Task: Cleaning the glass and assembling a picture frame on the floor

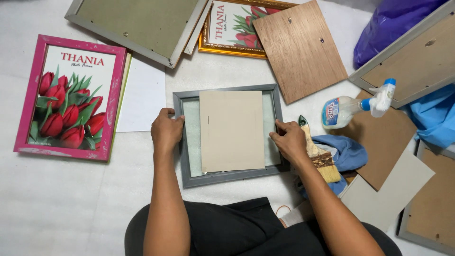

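Grey picture frame (231, 135) lying face down on the white padded floor covering (71, 204), directly in front of the seated person's lap. A beige card sheet (232, 131) rests loose on the pale glass pane (191, 135) inside the frame, leaving a strip of pane bare along the frame's left and right edges. The left hand (166, 130) grips the frame's left rail, fingers curled over its outer edge; the right hand (289, 139) grips the right rail, fingertips (278, 126) bent onto the rail beside the card. Neither hand touches the card.

Just right of the frame lie a paintbrush (320, 156) and a blue cloth (348, 154); further right, a spray bottle (353, 108) on its side. Above the frame's upper right corner sits a plywood backing board (300, 47), partly over a gold-framed tulip print (232, 26). Well left of the frame lies a pink-framed tulip print (71, 97).

Risks, as judged: the unfastened card may slide or skew if the frame is tilted or shifted; the pane beneath, apparently unsecured, could drop out and crack if the frame is lifted; a sideways nudge to the right could push the frame into the brush; fingers on the pane would smudge it.
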